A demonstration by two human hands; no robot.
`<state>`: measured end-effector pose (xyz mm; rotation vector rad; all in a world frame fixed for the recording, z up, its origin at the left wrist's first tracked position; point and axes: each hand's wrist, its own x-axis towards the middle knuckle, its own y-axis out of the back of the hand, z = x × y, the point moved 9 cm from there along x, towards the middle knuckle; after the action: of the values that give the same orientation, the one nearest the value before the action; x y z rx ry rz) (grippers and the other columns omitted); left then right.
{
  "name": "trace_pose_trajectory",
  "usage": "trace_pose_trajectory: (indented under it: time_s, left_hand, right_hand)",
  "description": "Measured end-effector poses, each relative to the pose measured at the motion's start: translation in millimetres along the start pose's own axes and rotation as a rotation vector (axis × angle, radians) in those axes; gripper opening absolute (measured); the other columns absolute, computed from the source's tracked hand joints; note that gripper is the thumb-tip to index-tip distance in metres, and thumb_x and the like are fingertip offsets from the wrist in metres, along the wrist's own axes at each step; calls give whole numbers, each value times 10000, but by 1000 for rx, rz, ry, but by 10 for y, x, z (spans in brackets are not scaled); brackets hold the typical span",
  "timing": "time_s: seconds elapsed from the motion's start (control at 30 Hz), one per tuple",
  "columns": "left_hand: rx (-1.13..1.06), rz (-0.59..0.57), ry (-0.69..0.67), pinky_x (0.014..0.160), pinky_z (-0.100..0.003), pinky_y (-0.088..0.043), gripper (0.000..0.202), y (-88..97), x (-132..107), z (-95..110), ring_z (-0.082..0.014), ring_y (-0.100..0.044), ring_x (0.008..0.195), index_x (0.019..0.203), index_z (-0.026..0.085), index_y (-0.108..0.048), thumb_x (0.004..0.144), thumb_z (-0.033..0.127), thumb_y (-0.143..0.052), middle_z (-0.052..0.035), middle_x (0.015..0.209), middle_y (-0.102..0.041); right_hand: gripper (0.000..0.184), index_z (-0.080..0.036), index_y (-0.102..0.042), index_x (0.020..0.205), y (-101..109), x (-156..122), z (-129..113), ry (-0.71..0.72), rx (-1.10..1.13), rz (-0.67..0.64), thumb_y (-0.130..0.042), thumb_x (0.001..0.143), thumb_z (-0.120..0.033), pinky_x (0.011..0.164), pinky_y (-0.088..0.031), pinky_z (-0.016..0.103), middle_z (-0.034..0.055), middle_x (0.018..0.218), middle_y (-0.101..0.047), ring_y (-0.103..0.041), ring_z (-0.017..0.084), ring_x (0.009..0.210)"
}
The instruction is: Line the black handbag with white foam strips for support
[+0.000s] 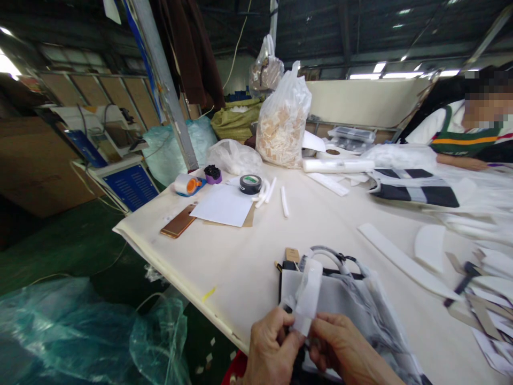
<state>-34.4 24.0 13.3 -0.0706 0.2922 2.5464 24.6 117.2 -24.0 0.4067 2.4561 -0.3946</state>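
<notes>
At the near edge of the table, my left hand [272,345] pinches the lower end of a white wrapped strip [309,291] between thumb and fingers. My right hand [340,339] grips the same end from the other side, its fingertips partly hidden. The strip stands up from a grey and black bag [340,297], which lies under both hands with clear plastic over part of it. Curved handles [326,251] and a small brown tag [292,255] show at the bag's far side. Whether the strip is fixed to the bag, I cannot tell.
Left of the bag are a phone [178,221], white paper [222,205], black tape [250,184] and a tape dispenser [188,184]. A bag of scraps [282,123] stands behind. White foam pieces [404,259] lie right, and a co-worker [465,128] sits across the table.
</notes>
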Motion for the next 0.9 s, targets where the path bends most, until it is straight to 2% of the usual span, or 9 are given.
trace_pose_trajectory:
  time_s: [0.1, 0.2, 0.33, 0.5, 0.67, 0.77, 0.9]
  left_hand:
    - [-3, 15, -83, 480, -189, -260, 119, -11, 6, 3, -71, -319, 487, 651, 159, -615, 730, 206, -538, 65, 504, -361]
    - [42, 46, -278, 496, -173, -298, 172, -6, 1, 104, -69, -391, 504, 606, 162, -571, 769, 200, -532, 51, 539, -428]
    - [278, 13, -462, 519, -172, -340, 226, -48, -32, 267, -88, -482, 551, 607, 159, -534, 823, 150, -468, 16, 583, -500]
    - [565, -63, -653, 526, -217, -369, 202, -147, -126, 446, -139, -510, 586, 713, 152, -535, 838, 108, -383, -37, 648, -546]
    - [666, -143, -638, 521, -238, -381, 210, -232, -111, 410, -159, -513, 584, 718, 158, -500, 835, 89, -340, -59, 665, -552]
    - [692, -153, -681, 514, -251, -384, 208, -262, -110, 413, -170, -514, 573, 731, 160, -496, 825, 88, -325, -64, 656, -547]
    - [707, -134, -685, 530, -262, -391, 189, -254, -113, 344, -174, -523, 578, 767, 165, -501, 828, 106, -332, -52, 658, -543]
  right_hand:
    - [300, -143, -564, 561, -5, -15, -15, -9, -1, 10, -615, 546, -438, 398, -264, 188, -17, 435, -484, -392, 65, 374]
    - [283, -168, -506, 508, 5, -5, -18, -1, 26, 21, -621, 540, -424, 407, -268, 195, -19, 439, -474, -402, 76, 401]
    - [241, -168, -510, 513, -2, 2, 3, -2, 68, -7, -630, 548, -375, 412, -278, 190, -19, 465, -480, -412, 80, 428]
    - [195, -153, -557, 552, -38, -62, -41, -1, 171, -91, -605, 594, -337, 423, -305, 167, -7, 509, -507, -447, 77, 455]
    - [270, -140, -627, 672, -45, -118, -62, -34, 365, -165, -595, 669, -408, 455, -375, 183, 33, 644, -577, -526, 106, 522]
    - [300, -110, -651, 697, -36, -124, -100, 12, 284, -176, -675, 671, -408, 468, -377, 170, 32, 651, -568, -521, 97, 548]
    - [361, -80, -654, 637, -61, -102, -81, 2, 161, -177, -770, 556, -412, 457, -351, 143, 18, 548, -545, -468, 60, 488]
